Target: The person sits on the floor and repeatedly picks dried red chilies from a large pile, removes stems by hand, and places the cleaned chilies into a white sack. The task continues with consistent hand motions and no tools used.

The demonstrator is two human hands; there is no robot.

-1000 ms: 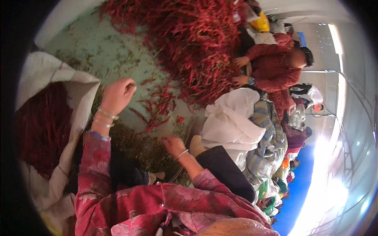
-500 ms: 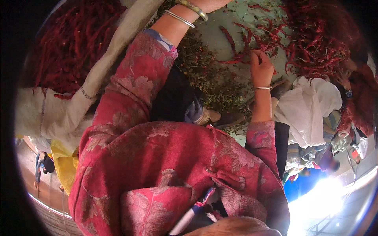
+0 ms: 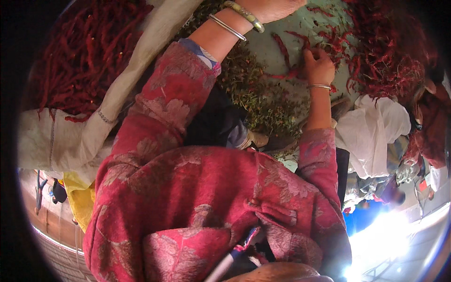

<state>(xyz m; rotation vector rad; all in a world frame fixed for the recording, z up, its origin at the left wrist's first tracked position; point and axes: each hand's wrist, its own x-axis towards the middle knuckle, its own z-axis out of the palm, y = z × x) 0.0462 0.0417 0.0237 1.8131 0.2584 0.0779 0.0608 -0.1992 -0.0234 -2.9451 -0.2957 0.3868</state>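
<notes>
My right hand [image 3: 320, 66] is over the pale green work surface [image 3: 265, 49], its fingers bent in a pinch at the loose dried red chillies [image 3: 334, 44]. What lies between the fingertips, if anything, is hidden. One long chilli [image 3: 281, 76] lies just left of that hand, and another chilli [image 3: 282, 48] lies farther off. My left hand [image 3: 277, 8] reaches to the top edge with two bangles on its wrist. Its fingers are mostly cut off by the picture's edge, so their hold does not show.
A heap of stems and leafy scraps [image 3: 263, 103] lies before me. Left is a pale sack [image 3: 120, 77] full of red chillies [image 3: 84, 51]. A bigger chilli pile [image 3: 385, 56] rises at the right, beside a white cloth [image 3: 373, 131]. Another person's sleeve [image 3: 430, 117] shows at far right.
My right hand has moved forward, farther among the loose chillies. The left hand has shifted right along the top edge. The whole view has moved slightly.
</notes>
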